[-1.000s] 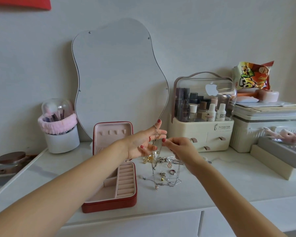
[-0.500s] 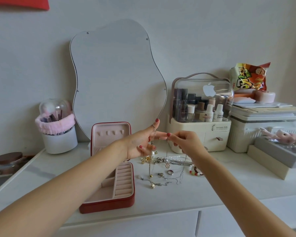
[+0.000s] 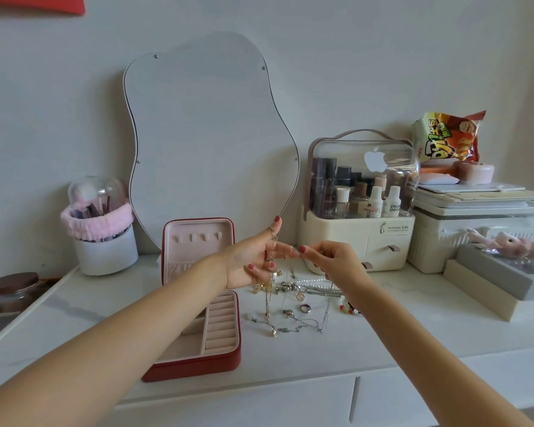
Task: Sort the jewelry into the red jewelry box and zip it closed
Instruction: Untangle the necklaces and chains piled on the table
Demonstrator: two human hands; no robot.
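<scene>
**Fine chain necklace held up between both hands; box standing open and waiting**

The left hand (image 3: 253, 260) is holding a thin gold chain necklace (image 3: 270, 300) draped over its raised index finger, the remaining fingers loosely curled around the strand. The right hand (image 3: 330, 260) is pinching a fine strand at its fingertips, just beside the left hand's fingers. Whether that is the same chain cannot be determined; the links are too small to trace.

The chain is hanging down from the left hand, its pendant end lying among the loose jewelry pile (image 3: 302, 300) on the white countertop (image 3: 413, 322).

Handling judgement: the chain appears very light, limp and prone to tangling or snagging on neighbouring pieces. Gripping near the clasp end, keeping the strand hanging straight, looks safest.

The red jewelry box (image 3: 198, 362) is lying open just left of the pile, beneath the left forearm, its lid upright and compartments apparently unfilled.
</scene>
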